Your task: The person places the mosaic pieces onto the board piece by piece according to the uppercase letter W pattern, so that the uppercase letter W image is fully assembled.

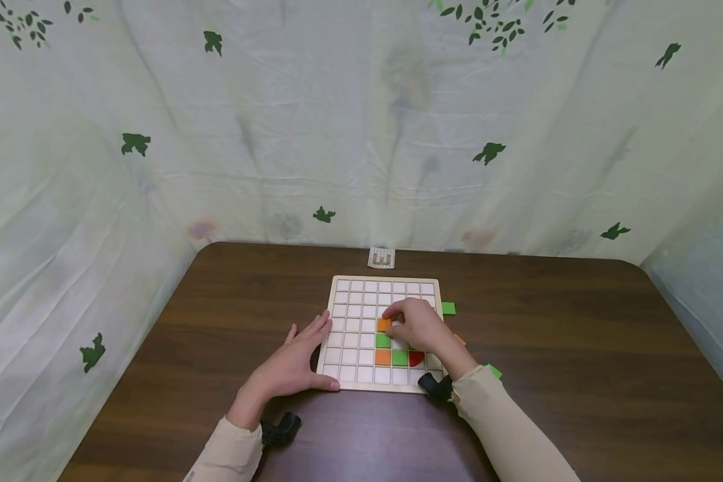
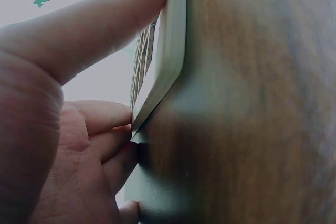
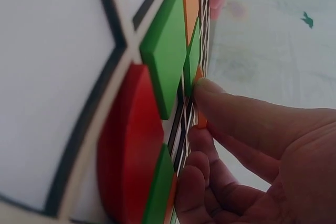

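Observation:
A pale wooden board (image 1: 349, 361) with a grid of white squares lies on the table. My right hand (image 1: 420, 328) pinches an orange square tile (image 1: 383, 325) between thumb and fingers, over a square right of the middle. Just below that tile sits a green tile (image 1: 383, 341). The row beneath holds another orange tile (image 1: 383, 357), a green tile (image 1: 400, 357) and a red piece with a curved edge (image 3: 131, 145). At the board's near left corner my left hand (image 1: 289, 365) is spread, its thumb (image 2: 121, 11) on the near edge and fingertips along the left edge.
Right of the board lie a green tile (image 1: 448, 308), an orange piece (image 1: 460, 339) and another green piece (image 1: 494, 371) partly behind the right forearm. A small printed card (image 1: 381, 258) lies at the far edge of the brown table (image 1: 554, 335), before a curtain (image 1: 337, 134).

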A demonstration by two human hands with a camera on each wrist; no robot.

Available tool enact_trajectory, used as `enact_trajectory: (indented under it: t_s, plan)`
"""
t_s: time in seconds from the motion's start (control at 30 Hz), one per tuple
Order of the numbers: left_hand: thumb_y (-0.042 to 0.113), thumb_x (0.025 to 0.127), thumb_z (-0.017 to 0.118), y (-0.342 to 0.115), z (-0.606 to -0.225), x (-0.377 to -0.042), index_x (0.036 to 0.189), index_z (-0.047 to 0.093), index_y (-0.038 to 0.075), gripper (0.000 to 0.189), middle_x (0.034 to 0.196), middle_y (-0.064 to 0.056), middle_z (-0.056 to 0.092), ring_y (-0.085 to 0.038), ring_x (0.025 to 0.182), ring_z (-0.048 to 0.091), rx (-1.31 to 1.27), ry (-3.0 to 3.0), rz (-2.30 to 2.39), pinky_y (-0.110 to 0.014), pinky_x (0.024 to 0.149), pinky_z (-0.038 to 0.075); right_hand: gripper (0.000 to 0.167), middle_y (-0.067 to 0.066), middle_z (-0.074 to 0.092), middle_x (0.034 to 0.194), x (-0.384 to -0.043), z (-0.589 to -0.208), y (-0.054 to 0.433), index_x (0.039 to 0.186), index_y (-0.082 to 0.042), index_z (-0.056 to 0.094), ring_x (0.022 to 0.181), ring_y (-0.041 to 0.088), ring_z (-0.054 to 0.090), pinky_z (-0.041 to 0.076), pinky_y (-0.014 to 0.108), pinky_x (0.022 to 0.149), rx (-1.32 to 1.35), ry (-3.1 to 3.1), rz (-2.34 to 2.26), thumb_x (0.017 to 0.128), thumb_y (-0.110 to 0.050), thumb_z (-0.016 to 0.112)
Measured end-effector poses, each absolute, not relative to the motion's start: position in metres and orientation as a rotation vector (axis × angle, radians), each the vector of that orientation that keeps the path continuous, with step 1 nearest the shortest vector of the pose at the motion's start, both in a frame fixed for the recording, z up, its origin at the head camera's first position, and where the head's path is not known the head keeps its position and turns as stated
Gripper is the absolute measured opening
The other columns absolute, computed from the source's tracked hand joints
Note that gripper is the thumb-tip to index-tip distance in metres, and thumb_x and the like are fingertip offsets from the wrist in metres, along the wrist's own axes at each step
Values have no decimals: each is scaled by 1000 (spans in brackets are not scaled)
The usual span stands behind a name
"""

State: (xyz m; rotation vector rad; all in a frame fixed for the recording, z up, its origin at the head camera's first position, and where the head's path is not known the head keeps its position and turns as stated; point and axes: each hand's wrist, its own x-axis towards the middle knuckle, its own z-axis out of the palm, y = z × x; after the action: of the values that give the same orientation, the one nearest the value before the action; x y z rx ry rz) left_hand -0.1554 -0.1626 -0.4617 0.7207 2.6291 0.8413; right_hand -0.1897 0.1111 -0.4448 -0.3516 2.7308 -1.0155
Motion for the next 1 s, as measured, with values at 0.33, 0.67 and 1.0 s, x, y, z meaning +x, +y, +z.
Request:
enact_trajectory:
  t_s: [0.33,0.67,1.0]
  plan:
    - [47,74,88,-161,-462,-156,157,24,-3,116,167,-13,13,-30,153,13,717,2624,848,-63,119,1,22,-3,70,98,-191,-446,111,108,-12,77,85,15,57,50,34,80,-357,2741,-999,87,-12,78]
    - [45,75,88,-161,-459,-155,157,25,-3,114,167,-13,13,-30,153,13,724,2616,869,-62,119,1,27,-1,71,102,-190,-447,115,111,-11,77,92,16,61,51,35,83,-364,2788,-993,84,-12,79]
    - [44,76,87,-162,-459,-154,157,23,-3,113,167,-14,13,-32,153,13,709,2620,843,-62,119,0,32,4,69,111,-182,-434,136,118,-7,73,97,23,61,52,39,84,-372,2770,-1109,87,-12,78]
